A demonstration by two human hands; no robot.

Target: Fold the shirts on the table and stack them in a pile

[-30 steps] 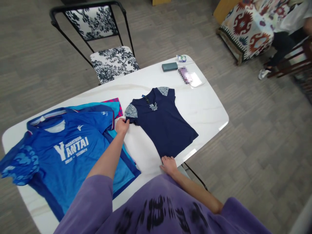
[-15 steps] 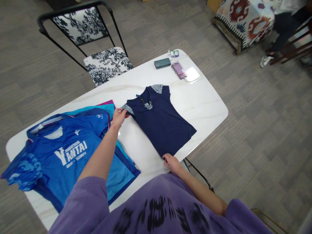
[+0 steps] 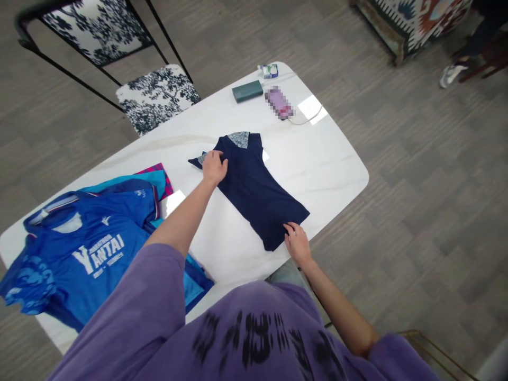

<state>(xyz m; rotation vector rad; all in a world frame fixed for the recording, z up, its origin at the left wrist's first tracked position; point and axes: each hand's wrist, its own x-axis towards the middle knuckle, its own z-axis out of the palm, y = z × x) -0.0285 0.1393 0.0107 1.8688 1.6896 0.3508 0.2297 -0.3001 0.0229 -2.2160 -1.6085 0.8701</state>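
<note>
Now the navy shirt (image 3: 254, 185) lies on the bench near the middle of the frame, narrower than it was half a second ago, when it was spread flat. Its near side appears turned inward, and the collar is now mostly hidden; I judge the fold laid over but not yet smoothed. One grey shoulder patch (image 3: 239, 139) shows at the far side.

The left hand (image 3: 215, 167) has moved in from the sleeve and rests over the collar area, fingers bent; whether it pinches cloth I cannot tell. The right hand (image 3: 297, 243) touches the hem, right of centre, fingertips curled at the edge, its grip also unclear.

Farther out, blue shirts (image 3: 95, 238) overlap at lower left. Toward the top of the bench (image 3: 329, 174) are a dark green case (image 3: 247, 91), a blurred purple item (image 3: 279, 102) and a small carton (image 3: 269, 71). Beyond, a chair (image 3: 159, 95) fills the upper left; a shoe (image 3: 453, 74) shows upper right.
</note>
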